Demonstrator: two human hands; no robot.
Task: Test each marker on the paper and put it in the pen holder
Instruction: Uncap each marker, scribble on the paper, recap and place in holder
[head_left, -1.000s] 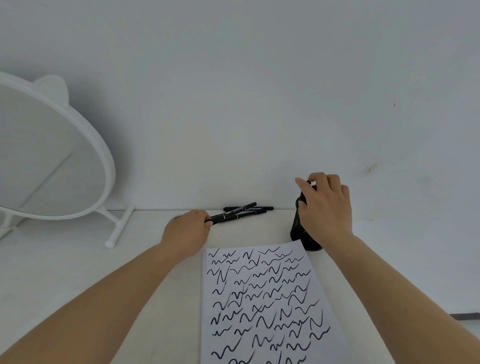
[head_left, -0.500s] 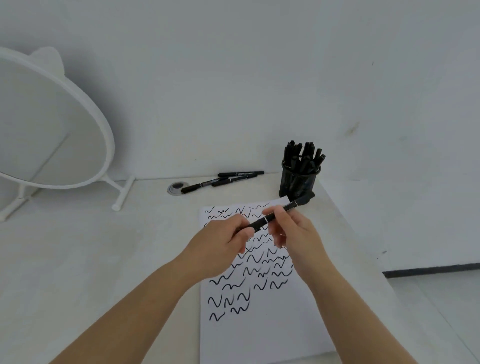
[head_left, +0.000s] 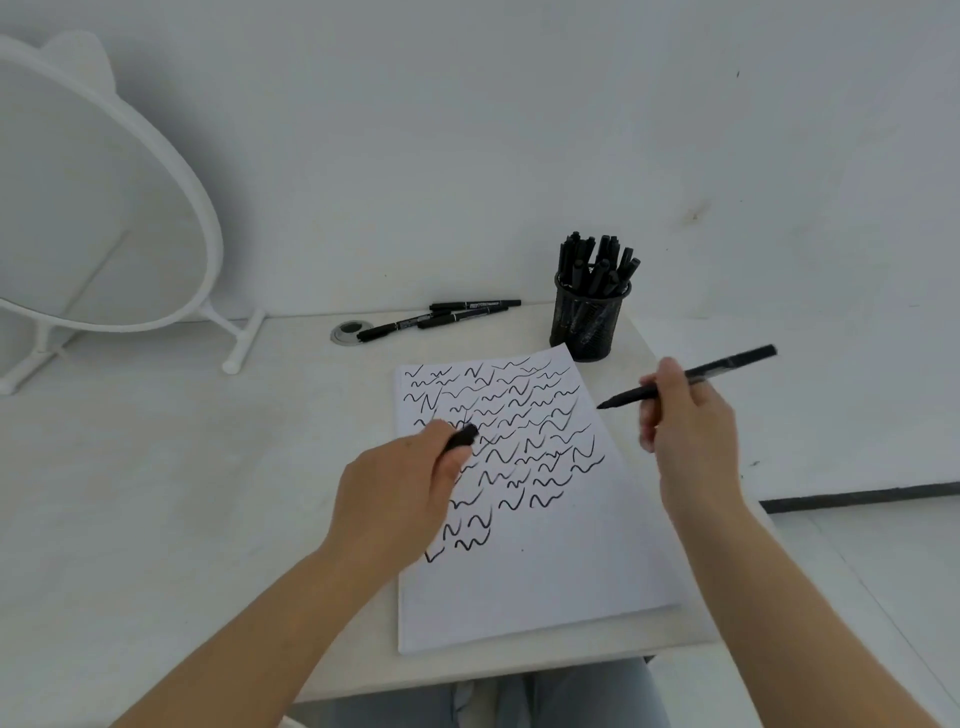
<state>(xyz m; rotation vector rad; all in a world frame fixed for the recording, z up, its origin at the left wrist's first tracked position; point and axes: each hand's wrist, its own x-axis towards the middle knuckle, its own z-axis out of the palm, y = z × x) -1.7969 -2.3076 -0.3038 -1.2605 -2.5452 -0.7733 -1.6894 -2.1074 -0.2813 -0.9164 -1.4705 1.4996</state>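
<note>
Head view: right hand (head_left: 691, 431) pinches a slim black plastic marker (head_left: 691, 376) mid-barrel, tip bared, beside the scribbled white paper (head_left: 545, 571); left hand (head_left: 400, 483) grips its black cap (head_left: 462, 437). Probably light, stiff, somewhat slick; best held mid-barrel.

The scene is viewed from a single head-worn wide-angle camera, directed forward and downward at close range. The table (head_left: 156, 493) is framed from its near edge to the wall (head_left: 467, 130) behind.
</note>
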